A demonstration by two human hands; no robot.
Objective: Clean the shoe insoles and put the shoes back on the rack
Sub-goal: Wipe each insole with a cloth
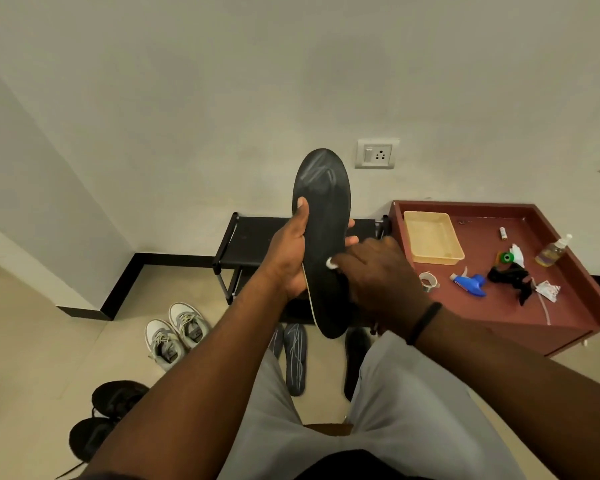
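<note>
Left grip: the left hand (293, 252) holds a black insole (323, 216) upright, thumb pressed on its face, fingers wrapped behind its edge
Right grip: the right hand (374, 271) pinches a small white wipe (330, 263) against the lower half of the insole; fingers curled over it; a dark band sits on the wrist
Insole: raised in front of the wall, toe end up, heel end down near the knees; faint pale streaks on the toe area
Rack: a black shoe rack (253, 237) stands against the wall, behind the hands
Floor: 2 grey sneakers (175, 332) side by side left of the rack; 2 black shoes (108, 417) nearer the person; 2 more insoles (295, 355) lie between the legs, 1 streaked; a dark 1 (355, 355) just right of them
Counter: a red-brown counter (568, 317) at right carries a beige tray (432, 237), a tape roll (429, 280), a blue spray head (471, 282), a pump bottle (553, 252)
</note>
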